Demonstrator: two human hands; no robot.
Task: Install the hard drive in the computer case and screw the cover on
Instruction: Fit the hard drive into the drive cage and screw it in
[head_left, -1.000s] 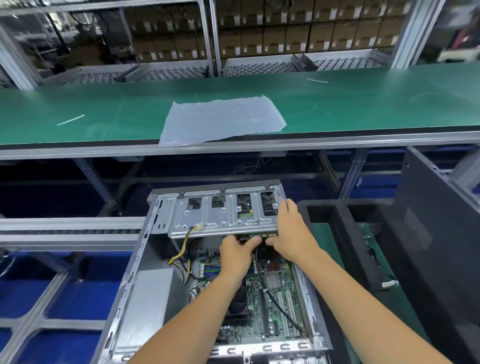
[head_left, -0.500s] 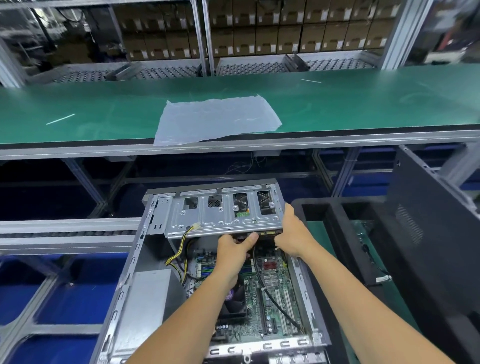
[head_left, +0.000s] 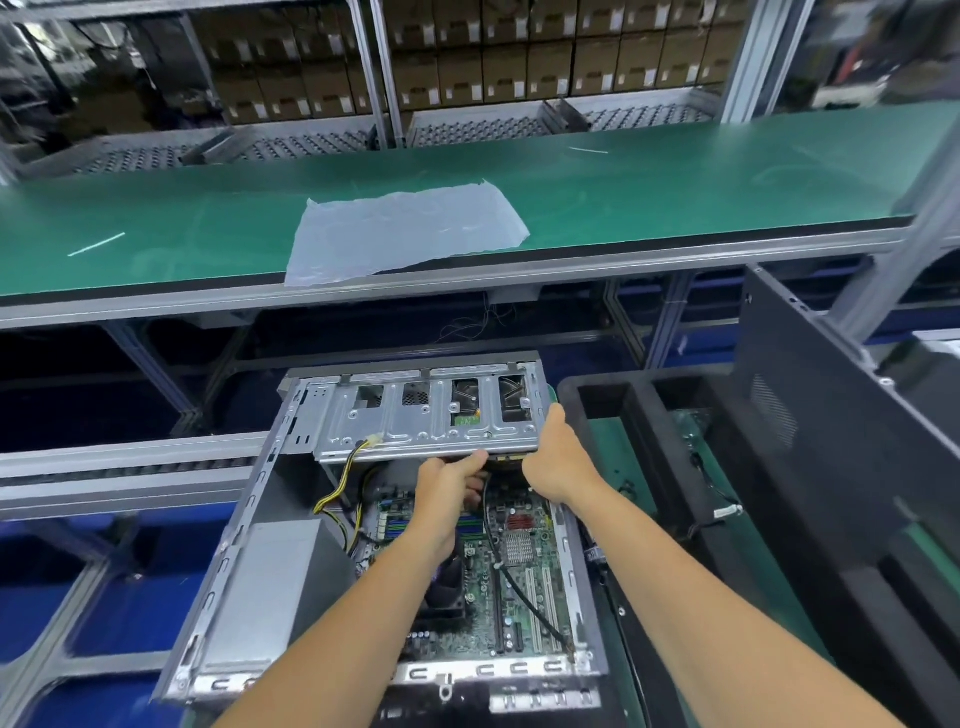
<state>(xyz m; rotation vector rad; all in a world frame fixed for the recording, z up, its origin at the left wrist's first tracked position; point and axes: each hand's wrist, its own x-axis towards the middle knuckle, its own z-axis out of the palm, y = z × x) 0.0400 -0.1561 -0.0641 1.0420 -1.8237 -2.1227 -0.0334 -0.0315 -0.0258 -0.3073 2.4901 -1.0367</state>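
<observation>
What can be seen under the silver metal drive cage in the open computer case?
Under the silver metal drive cage: yellow-black wires, left hand fingers and the green motherboard's far edge. Anything deeper is covered.

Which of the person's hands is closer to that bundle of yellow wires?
Left. The left hand is just right of the yellow wires; the right hand lies farther right, at the drive cage's corner.

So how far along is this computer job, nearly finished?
Not yet. The open grey metal computer case still shows its green motherboard. Both hands, left and right, work at the silver drive cage. The dark cover panel stands aside, unscrewed.
</observation>
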